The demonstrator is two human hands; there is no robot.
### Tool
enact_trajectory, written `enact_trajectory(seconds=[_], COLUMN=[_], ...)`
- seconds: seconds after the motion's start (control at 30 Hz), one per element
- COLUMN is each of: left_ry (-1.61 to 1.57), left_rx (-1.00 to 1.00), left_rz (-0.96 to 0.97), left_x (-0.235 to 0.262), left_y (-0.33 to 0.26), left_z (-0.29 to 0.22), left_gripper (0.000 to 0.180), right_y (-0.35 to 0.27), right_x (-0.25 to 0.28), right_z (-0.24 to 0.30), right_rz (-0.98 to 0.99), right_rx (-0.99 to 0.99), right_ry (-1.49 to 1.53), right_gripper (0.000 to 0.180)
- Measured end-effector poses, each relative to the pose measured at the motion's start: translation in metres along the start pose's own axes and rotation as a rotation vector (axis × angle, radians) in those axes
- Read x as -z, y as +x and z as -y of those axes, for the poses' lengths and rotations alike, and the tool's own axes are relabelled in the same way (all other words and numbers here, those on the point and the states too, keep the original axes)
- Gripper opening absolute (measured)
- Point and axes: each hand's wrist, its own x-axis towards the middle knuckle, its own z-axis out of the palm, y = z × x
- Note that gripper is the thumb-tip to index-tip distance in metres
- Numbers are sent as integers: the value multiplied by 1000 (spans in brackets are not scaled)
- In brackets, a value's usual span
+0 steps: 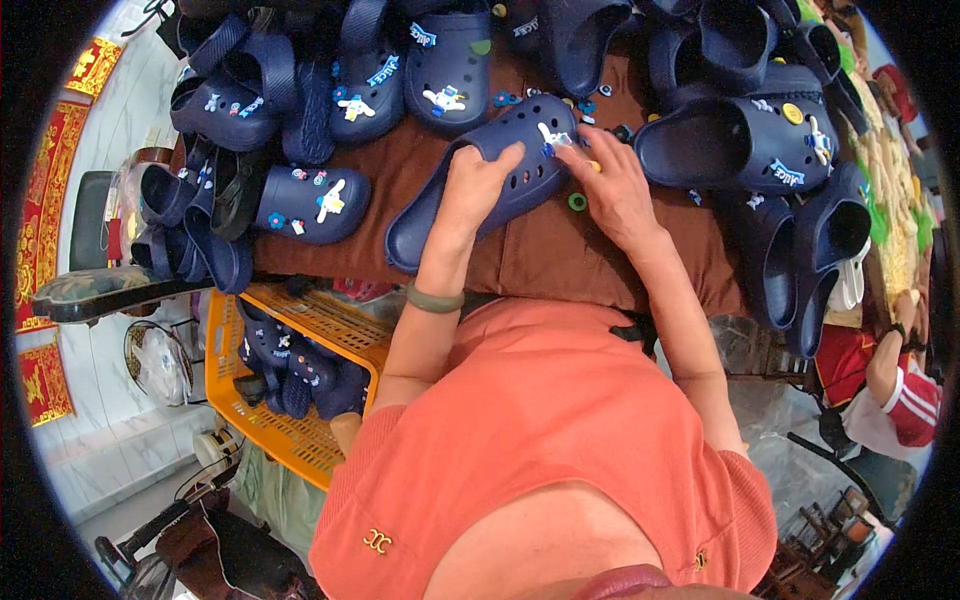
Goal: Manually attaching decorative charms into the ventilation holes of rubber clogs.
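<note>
A navy clog with holes in its upper lies tilted before me on the brown cloth. My left hand is closed on its side, thumb over the upper and fingers hidden in the foot opening. At the toe, my right hand has its thumb and finger against a small white figure charm on the clog. Its other fingers curl over the toe's edge, partly hidden. Near that hand lie a green ring-shaped charm and several small blue and white charms.
Finished-looking navy clogs with charms stand along the back; more lie left and right. A yellow plastic crate holding clogs is below the table at left. Another person's arm shows at far right.
</note>
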Motion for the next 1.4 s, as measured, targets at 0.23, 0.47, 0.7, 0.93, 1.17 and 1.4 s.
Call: enact_trajectory(seconds=[0.23,0.47,0.7,0.93,1.17,1.4], left_ry=[150,54,-18,-15,-32,17], left_rx=[-22,-14,18,7,22,-3], left_rz=[129,106,163,187,207,180], left_x=[8,4,7,4,8,7], left_y=[-5,-8,-6,-6,-3,-5], left_z=[-3,-2,6,2,10,3], left_gripper=[51,49,43,41,38,37], right_y=[-21,-19,-18,-14,1,8], right_x=[-8,-16,-21,-19,-19,-30], right_z=[-10,-11,-12,-6,10,22], right_rz=[156,-2,-4,-163,-304,-400], right_rx=[-328,-288,-254,-542,-273,-151], right_ry=[-262,-192,41,79,410,418], right_gripper=[35,37,34,21,24,27])
